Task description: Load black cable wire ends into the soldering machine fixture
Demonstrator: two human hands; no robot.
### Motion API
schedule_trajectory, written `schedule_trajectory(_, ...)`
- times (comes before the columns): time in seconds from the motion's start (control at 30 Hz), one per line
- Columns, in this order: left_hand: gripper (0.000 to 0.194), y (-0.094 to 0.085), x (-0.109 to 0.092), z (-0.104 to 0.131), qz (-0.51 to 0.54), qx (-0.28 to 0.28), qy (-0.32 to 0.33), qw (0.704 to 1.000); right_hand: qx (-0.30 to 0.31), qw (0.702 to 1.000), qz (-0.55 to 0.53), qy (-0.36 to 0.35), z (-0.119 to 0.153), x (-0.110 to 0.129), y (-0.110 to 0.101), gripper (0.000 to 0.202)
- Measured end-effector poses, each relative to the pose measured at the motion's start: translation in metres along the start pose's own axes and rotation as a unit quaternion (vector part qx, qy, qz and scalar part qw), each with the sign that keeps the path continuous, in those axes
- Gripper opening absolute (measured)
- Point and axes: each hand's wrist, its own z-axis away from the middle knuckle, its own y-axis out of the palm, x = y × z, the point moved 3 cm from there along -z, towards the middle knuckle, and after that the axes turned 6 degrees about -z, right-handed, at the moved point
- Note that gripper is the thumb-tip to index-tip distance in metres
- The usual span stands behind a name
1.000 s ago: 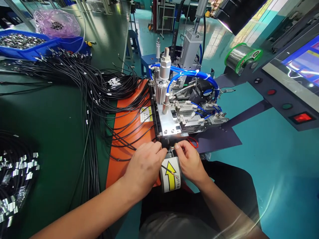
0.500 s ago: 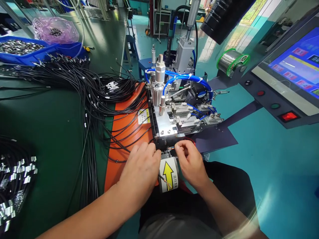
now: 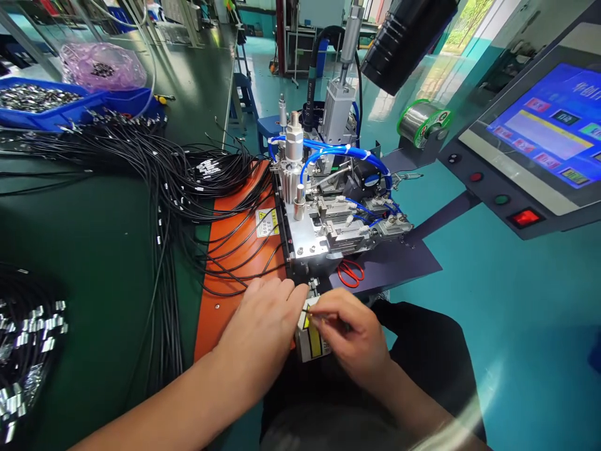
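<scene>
My left hand (image 3: 268,319) is curled, palm down, at the front of the bench machine (image 3: 305,241), gripping a thin black cable (image 3: 305,311) whose short end pokes out past the fingertips. Thumb and fingers of my right hand (image 3: 351,331) pinch that cable's end; the wire tips are hidden in the pinch. Both hands are over the white label with a yellow arrow (image 3: 315,341), covering much of it. More black cables (image 3: 244,247) run across the orange plate (image 3: 216,316) on the left, toward the machine's front.
Red-handled scissors (image 3: 350,273) lie on the machine's dark base. A solder wire spool (image 3: 420,122) and a touchscreen panel (image 3: 544,138) stand to the right. Cable bundles (image 3: 136,150) cover part of the green table (image 3: 103,269), with a blue tray (image 3: 42,116) of metal parts behind.
My right hand has come down and left from the machine's front to pinch the cable end, uncovering the red scissor handles. My left hand stays almost in place. The view has shifted slightly.
</scene>
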Motion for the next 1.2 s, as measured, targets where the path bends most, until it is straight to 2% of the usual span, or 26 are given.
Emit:
schedule_trajectory(0.13, 0.011, 0.005, 0.004, -0.006, 0.066, -0.058, 0.026, 0.996, -0.057, 0.995, -0.017, 0.08, -0.01, -0.01, -0.01, 0.006)
schedule_trajectory(0.27, 0.016, 0.018, 0.01, -0.012, 0.117, -0.139, 0.029, 0.983, -0.084, 0.986, -0.048, 0.134, -0.011, -0.019, -0.012, 0.015)
schedule_trajectory(0.4, 0.02, 0.033, 0.012, -0.015, 0.161, -0.192, 0.025, 0.968, -0.119, 0.977, -0.045, 0.17, -0.003, -0.026, -0.015, 0.026)
schedule_trajectory(0.53, 0.023, 0.042, 0.011, -0.015, 0.204, -0.205, 0.023, 0.957, -0.148, 0.979, 0.025, 0.136, 0.004, -0.025, -0.02, 0.02)
schedule_trajectory(0.8, 0.026, 0.044, 0.011, -0.016, 0.181, -0.21, 0.019, 0.961, -0.157, 0.978, 0.127, 0.059, 0.003, -0.014, -0.021, 0.013)
schedule_trajectory(1.2, 0.029, 0.044, 0.01, -0.017, 0.165, -0.212, 0.011, 0.963, -0.139, 0.976, 0.165, -0.01, 0.004, -0.014, -0.014, 0.029)
